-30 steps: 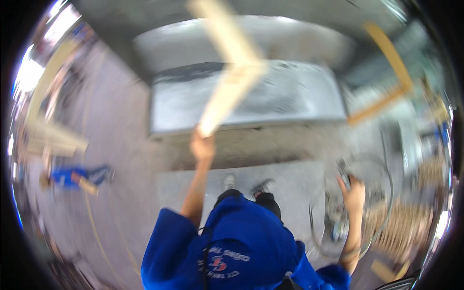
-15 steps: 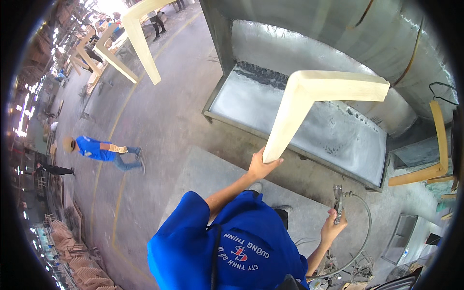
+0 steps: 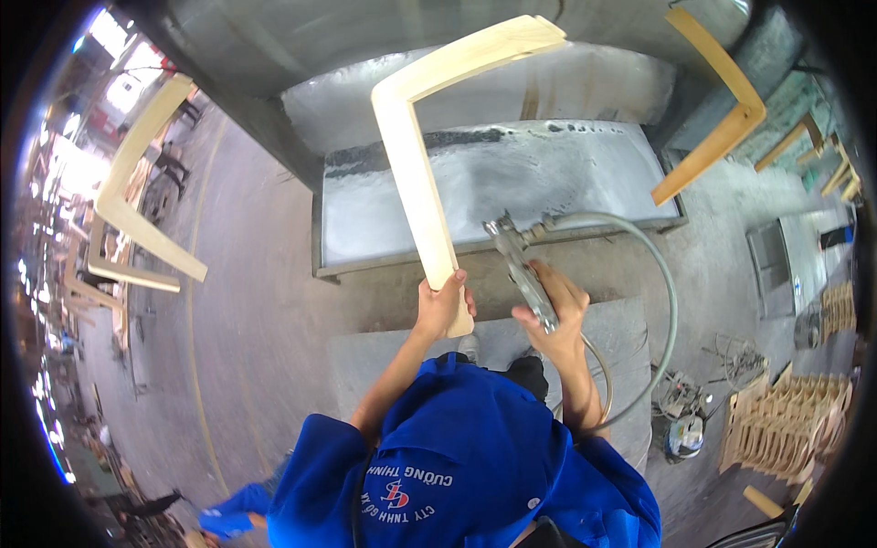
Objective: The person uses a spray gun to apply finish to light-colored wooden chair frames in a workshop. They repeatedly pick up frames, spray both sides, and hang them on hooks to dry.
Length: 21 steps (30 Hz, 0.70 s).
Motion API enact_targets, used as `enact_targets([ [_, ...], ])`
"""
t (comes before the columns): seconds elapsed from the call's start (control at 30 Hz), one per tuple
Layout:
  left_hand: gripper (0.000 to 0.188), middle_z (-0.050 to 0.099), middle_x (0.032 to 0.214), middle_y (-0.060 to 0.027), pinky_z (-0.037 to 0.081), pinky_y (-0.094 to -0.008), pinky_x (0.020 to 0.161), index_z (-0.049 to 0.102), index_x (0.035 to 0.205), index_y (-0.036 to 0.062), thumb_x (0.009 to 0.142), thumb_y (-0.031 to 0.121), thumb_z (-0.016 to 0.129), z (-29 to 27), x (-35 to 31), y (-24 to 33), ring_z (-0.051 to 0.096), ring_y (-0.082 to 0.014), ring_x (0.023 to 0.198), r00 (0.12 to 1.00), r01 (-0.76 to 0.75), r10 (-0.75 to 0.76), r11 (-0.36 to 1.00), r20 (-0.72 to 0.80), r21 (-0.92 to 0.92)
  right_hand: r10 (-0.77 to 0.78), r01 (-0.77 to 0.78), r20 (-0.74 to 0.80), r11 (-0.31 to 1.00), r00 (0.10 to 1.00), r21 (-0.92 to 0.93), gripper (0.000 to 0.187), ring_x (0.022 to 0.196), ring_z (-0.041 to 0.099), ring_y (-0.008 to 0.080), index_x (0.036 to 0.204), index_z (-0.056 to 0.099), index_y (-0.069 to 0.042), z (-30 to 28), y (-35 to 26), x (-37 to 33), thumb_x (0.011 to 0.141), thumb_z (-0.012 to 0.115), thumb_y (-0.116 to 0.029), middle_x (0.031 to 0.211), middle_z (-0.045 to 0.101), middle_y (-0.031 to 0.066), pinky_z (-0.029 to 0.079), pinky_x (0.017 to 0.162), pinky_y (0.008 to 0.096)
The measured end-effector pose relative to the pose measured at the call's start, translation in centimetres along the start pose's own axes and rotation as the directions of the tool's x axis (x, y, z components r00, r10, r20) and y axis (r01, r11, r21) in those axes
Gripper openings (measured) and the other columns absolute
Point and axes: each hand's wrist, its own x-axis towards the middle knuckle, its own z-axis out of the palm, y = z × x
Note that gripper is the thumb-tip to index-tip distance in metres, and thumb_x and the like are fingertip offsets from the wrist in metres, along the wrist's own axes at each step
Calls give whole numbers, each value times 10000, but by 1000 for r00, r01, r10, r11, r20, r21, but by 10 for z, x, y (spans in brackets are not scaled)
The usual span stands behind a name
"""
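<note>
My left hand (image 3: 444, 306) is wrapped round the lower end of a pale L-shaped wooden frame piece (image 3: 411, 155). The piece stands up in front of me, its upper arm slanting off to the right. In my right hand (image 3: 559, 315) is a metal spray gun (image 3: 521, 269), its head close to the wood but apart from it. A grey hose (image 3: 671, 292) runs from the gun in a wide loop down past my right forearm. Beyond both hands stands a metal spray booth with a wet-looking, pale tray (image 3: 365, 219).
More bent wooden pieces (image 3: 137, 224) hang at the left; a browner one (image 3: 722, 137) hangs at the right. A metal box (image 3: 776, 265), spray equipment (image 3: 683, 437) and stacked wooden parts (image 3: 790, 425) stand on the right. A person in blue (image 3: 236, 511) is at lower left.
My view has turned to the right. The wooden piece is now upright before me, and my right hand has raised the spray gun from low at the side to near the piece.
</note>
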Motion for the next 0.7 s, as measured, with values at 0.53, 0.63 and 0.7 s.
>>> enact_targets([
  [0.53,177,651,686,-88,515,-320,480,590,930,-10,947,107,721,-26,16,-27,637,-163,536,945,-322,328,925,6,202,200,-301,-526,947,826,-114,473,579,512,81,973,740,-5,-134,26,75,1049,589,-447,663,573,-14,400,546,282],
  [0.63,209,676,704,-75,521,-302,524,610,959,-26,893,66,785,-50,32,-32,659,-139,589,895,-384,431,874,-111,299,256,-345,-434,928,864,-141,423,578,498,56,1006,738,-6,-164,2,94,1060,587,-398,679,585,-24,369,527,259],
  [0.7,241,688,719,-72,530,-299,542,613,959,-29,876,85,809,-71,42,-30,671,-130,610,821,-468,560,773,-114,428,408,-401,-333,911,850,92,454,589,523,45,1097,726,-10,-174,-29,90,1072,545,-425,747,640,-2,327,485,207],
])
